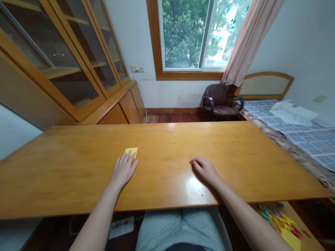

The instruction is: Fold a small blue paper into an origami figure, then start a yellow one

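Observation:
A small square of yellow paper lies flat on the wooden table, left of the middle. My left hand rests on its lower part with the fingers stretched out and spread, covering some of the sheet. To the right, my right hand lies on the tabletop with its fingers curled together. Whether anything is inside those fingers is hidden; only a tiny dark spot shows at their tips. A wide gap of bare wood separates the two hands.
At the lower right, below table height, a pile of colourful folded paper pieces lies beside yellow sheets. A glass-doored cabinet stands at left, an armchair beyond the table, and a bed at right.

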